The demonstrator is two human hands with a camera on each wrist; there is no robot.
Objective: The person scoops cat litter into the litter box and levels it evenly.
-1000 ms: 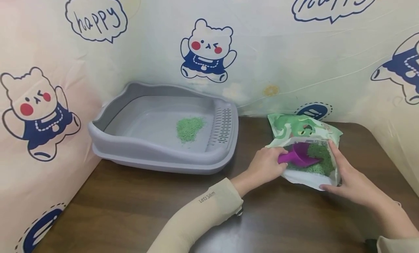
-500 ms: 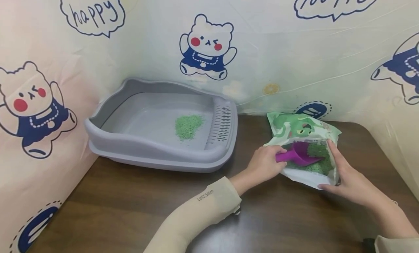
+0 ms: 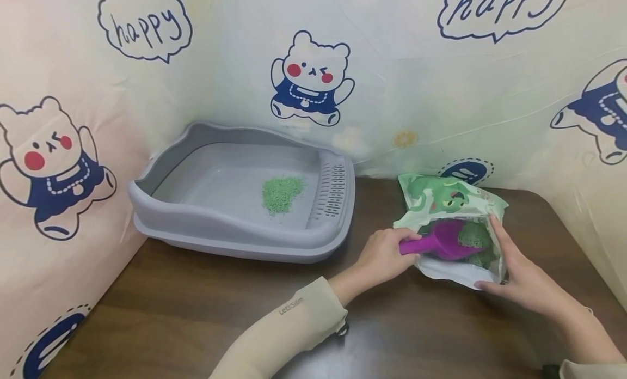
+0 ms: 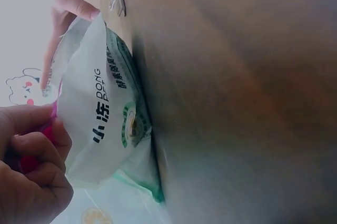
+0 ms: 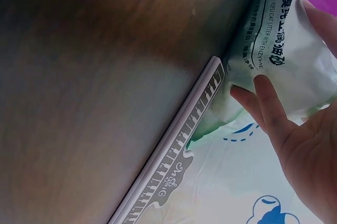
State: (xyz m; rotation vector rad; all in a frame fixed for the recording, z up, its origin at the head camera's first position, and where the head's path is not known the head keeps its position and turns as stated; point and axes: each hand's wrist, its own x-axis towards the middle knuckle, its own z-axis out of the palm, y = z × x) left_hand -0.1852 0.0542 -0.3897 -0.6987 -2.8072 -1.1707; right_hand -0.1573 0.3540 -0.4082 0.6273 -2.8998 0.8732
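My left hand (image 3: 387,256) grips the handle of a purple scoop (image 3: 448,243). The scoop's bowl lies inside the mouth of an open bag of cat litter (image 3: 423,194), among green pellets (image 3: 475,240). On the bag's right side rests my right hand (image 3: 531,281), its thumb at the lower rim and its forefinger straight along the edge. Seen from the right wrist, the splayed fingers (image 5: 271,103) touch the printed bag side. In the left wrist view the curled left hand (image 4: 34,166) largely covers the scoop handle.
A grey litter box (image 3: 235,243) stands left of the bag, with a small heap of green pellets (image 3: 281,194) on its floor. In the right wrist view a pale strip (image 5: 174,155) printed with piano keys lies near the bag. Printed cloth (image 3: 382,74) hangs behind the brown table (image 3: 416,330).
My left hand has drawn the scoop slightly left, so more of its handle shows outside the bag's mouth. The right hand keeps its place on the bag.
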